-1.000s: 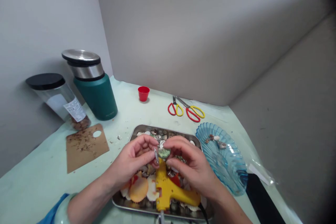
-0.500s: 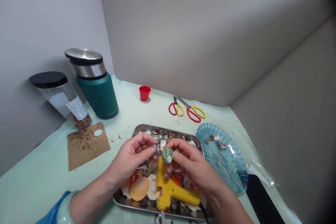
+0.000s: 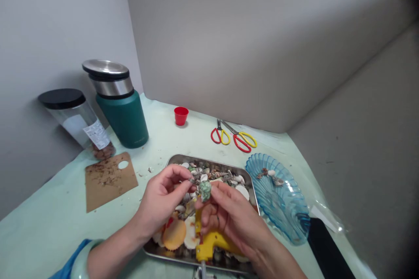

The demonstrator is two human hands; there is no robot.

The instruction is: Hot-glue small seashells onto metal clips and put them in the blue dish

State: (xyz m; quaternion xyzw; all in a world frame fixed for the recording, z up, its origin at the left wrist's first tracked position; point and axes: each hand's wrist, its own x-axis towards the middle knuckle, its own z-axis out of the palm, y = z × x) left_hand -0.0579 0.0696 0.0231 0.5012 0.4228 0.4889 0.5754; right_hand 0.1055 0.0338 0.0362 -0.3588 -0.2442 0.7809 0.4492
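Observation:
My right hand (image 3: pixel 231 213) pinches a lumpy green shell (image 3: pixel 205 191) between thumb and fingers, above the tray. Close by on the left, my left hand (image 3: pixel 168 196) has thumb and forefinger closed together. A tiny greyish piece seems to be at their tips, too small to name. Below both hands lies a yellow glue gun (image 3: pixel 205 250), its upper part partly hidden by my right hand. It rests over a metal tray (image 3: pixel 173 256) of many small shells, with a large orange scallop shell (image 3: pixel 175 234) in the near part.
A blue scalloped dish (image 3: pixel 278 209) with a few small shells stands to the right, beside a black strip (image 3: pixel 327 248). Two pairs of scissors (image 3: pixel 242 141) and a red cup (image 3: pixel 181 116) sit behind. Left are a green bottle (image 3: pixel 124 120), a jar (image 3: pixel 78 117) and brown cardboard (image 3: pixel 109 183).
My right hand has turned and shifted slightly left, tilting the green shell and covering more of the glue gun. My left hand has drawn back a little to the left.

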